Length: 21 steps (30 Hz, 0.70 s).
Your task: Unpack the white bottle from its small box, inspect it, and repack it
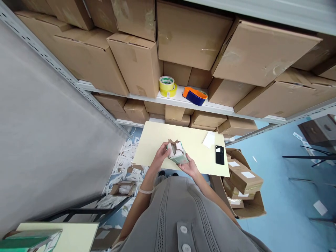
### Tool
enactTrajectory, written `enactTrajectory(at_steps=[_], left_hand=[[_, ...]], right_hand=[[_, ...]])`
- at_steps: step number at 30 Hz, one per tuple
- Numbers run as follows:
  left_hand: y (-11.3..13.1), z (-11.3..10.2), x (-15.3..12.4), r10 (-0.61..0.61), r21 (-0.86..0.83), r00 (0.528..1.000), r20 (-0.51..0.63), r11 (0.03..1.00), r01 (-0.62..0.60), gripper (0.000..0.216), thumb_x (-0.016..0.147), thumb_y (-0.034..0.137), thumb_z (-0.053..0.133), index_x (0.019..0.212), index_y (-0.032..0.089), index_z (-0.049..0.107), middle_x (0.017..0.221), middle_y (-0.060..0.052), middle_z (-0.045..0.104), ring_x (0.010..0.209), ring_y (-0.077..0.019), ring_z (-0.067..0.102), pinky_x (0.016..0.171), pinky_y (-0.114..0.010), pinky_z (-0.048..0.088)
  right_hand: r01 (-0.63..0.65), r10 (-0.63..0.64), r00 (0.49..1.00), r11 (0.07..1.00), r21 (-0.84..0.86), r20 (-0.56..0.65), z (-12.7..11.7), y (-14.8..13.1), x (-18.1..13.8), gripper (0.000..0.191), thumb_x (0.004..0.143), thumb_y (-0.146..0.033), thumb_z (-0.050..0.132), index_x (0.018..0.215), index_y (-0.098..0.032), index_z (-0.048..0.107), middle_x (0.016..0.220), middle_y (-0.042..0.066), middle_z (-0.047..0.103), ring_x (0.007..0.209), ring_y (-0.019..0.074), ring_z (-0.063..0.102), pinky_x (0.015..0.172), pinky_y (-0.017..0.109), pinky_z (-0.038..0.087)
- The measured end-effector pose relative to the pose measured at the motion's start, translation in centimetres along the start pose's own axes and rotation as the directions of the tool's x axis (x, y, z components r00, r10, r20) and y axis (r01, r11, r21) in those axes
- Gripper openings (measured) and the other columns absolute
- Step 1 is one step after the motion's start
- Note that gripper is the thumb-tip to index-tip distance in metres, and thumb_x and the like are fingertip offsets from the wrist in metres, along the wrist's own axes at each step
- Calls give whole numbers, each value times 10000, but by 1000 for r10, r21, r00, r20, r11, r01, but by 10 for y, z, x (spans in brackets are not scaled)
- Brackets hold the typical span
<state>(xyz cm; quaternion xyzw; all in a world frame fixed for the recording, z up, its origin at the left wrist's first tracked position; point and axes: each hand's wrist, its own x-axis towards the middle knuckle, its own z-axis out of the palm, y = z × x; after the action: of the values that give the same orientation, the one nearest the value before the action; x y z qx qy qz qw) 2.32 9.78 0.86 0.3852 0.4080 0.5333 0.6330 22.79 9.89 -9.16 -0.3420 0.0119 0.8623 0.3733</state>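
Above the pale yellow table [154, 140] I hold a small green and white carton [179, 158] with its top flaps standing up. My left hand [162, 154] grips its left side near the open end. Around the lower right side of the carton my right hand [189, 166] is closed. Brown cardboard shows at the opening, but the inside is too small to make out. To the right on the table lie a white paper sheet [209, 139] and a black phone [219, 155].
Shelves of cardboard boxes [194, 35] stand beyond the table. On one shelf sit rolls of yellow tape [167, 86] and an orange and blue tape dispenser [194, 95]. A large carton of taped boxes [243, 175] stands at right; paper scraps [123, 157] cover the floor at left.
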Motion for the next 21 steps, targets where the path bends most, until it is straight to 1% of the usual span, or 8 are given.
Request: enactTrajectory(at_steps=[3, 6, 8, 12, 15, 17, 19, 21], left_hand=[[0, -4, -2, 68, 146, 993, 94, 986, -81, 601, 827, 501, 663, 1320, 212, 476, 1364, -112, 528, 1252, -249, 504, 1039, -346, 405], [-4, -1, -4, 160, 289, 975, 155, 936, -199, 879, 752, 481, 747, 1468, 246, 293, 1519, -133, 337, 1401, -293, 350, 1136, -386, 322], [-8, 3, -3, 189, 413, 976, 111, 884, -218, 987, 701, 454, 796, 1494, 258, 242, 1519, -137, 305, 1423, -312, 309, 1156, -411, 295], [-15, 3, 2, 221, 583, 975, 4, 792, -183, 957, 722, 373, 779, 1500, 268, 231, 1457, -125, 348, 1397, -304, 336, 1139, -416, 316], [-17, -3, 1, 174, 681, 985, 17, 719, -139, 985, 744, 300, 743, 1531, 294, 151, 1425, -112, 367, 1337, -285, 403, 1056, -378, 404], [-17, -7, 0, 106, 760, 992, 68, 639, -120, 964, 759, 279, 716, 1538, 328, 151, 1356, -91, 401, 1217, -257, 502, 959, -342, 467], [-18, -7, -1, 26, 831, 991, 135, 542, -127, 880, 775, 277, 689, 1518, 381, 230, 1301, -64, 411, 1103, -227, 563, 869, -310, 501], [-21, -6, 1, -39, 878, 982, 184, 456, -146, 782, 786, 281, 671, 1474, 428, 329, 1294, -43, 403, 1076, -218, 578, 813, -285, 512]], right_hand=[[-28, 28, 1000, 999, -22, 0, 0, 2, 4, 375, 1008, -453, 366, 1056, -193, 632, 981, 66, 734, 869, 173, 666, 667, 272, 547], [-61, 60, 998, 996, -61, -26, 1, 4, 7, 370, 1009, -432, 349, 1070, -190, 621, 985, 70, 731, 857, 176, 667, 686, 288, 551], [-90, 84, 995, 990, -107, -57, 2, 5, 8, 355, 1009, -405, 339, 1072, -191, 615, 959, 63, 728, 830, 173, 672, 711, 303, 556], [-146, 128, 987, 964, -222, -96, 1, 7, 10, 427, 1013, -444, 296, 1128, -164, 597, 933, 75, 721, 864, 192, 693, 761, 328, 550], [-168, 92, 973, 909, -380, -210, -3, 9, 15, 473, 994, -503, 324, 1116, -150, 614, 910, 89, 718, 833, 196, 703, 786, 333, 543], [-186, 38, 949, 868, -461, -313, -7, 11, 19, 423, 974, -482, 380, 1059, -157, 638, 863, 82, 717, 763, 187, 697, 788, 332, 547], [-200, -34, 916, 824, -530, -399, -10, 14, 26, 343, 958, -410, 418, 994, -166, 656, 801, 68, 710, 699, 180, 678, 776, 335, 554], [-203, -115, 885, 777, -596, -451, -11, 16, 32, 287, 939, -331, 431, 932, -165, 665, 741, 53, 695, 661, 176, 658, 744, 331, 561]])
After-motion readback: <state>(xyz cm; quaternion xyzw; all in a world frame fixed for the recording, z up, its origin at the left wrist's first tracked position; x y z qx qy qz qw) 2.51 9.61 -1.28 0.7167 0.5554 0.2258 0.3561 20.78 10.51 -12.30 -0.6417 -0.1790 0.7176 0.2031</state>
